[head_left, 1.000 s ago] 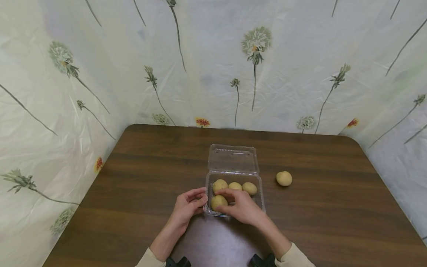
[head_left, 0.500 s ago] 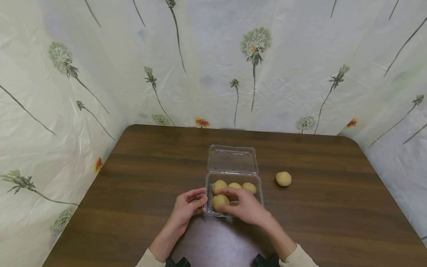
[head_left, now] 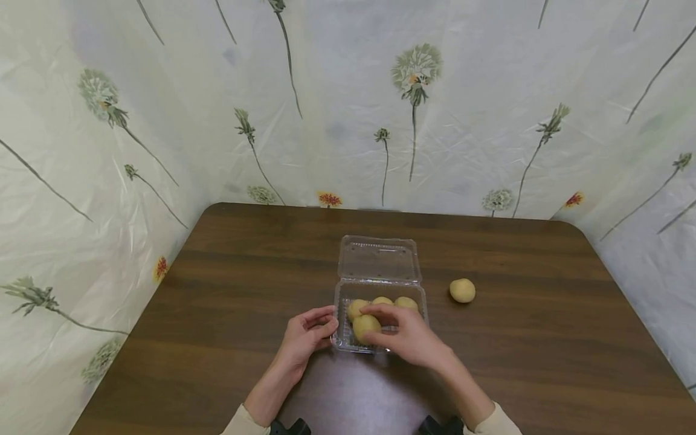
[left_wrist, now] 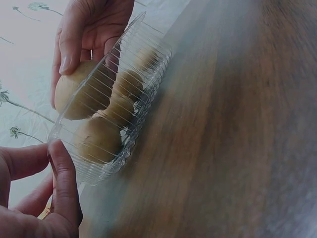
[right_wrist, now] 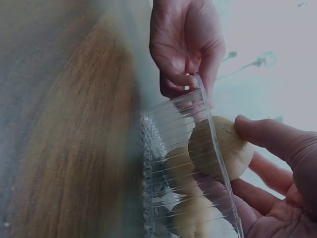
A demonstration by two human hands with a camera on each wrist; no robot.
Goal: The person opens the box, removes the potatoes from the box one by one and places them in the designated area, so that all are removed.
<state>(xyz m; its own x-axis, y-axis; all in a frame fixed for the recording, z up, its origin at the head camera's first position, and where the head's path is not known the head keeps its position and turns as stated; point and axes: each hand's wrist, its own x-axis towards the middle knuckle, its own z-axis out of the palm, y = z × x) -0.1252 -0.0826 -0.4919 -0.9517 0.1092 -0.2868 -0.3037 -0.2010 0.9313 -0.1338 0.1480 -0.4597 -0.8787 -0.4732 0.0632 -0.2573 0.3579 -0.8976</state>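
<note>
A clear plastic clamshell container stands on the table with its lid folded back. My left hand pinches its left rim between thumb and fingers, as the left wrist view also shows. Inside, my right hand grips a round yellow potato between thumb and fingertips. In the right wrist view this held potato reaches above the rim. Several more potatoes lie along the container's floor, partly hidden in the head view by the right hand.
One loose potato lies on the brown wooden table, right of the container. Behind and beside the table hangs pale sheeting printed with dandelions. Dark wrist mounts show at the bottom edge.
My right hand has moved right, bringing the gripped potato from the front left of the container toward its middle and upward. The left hand has stayed at the rim.
</note>
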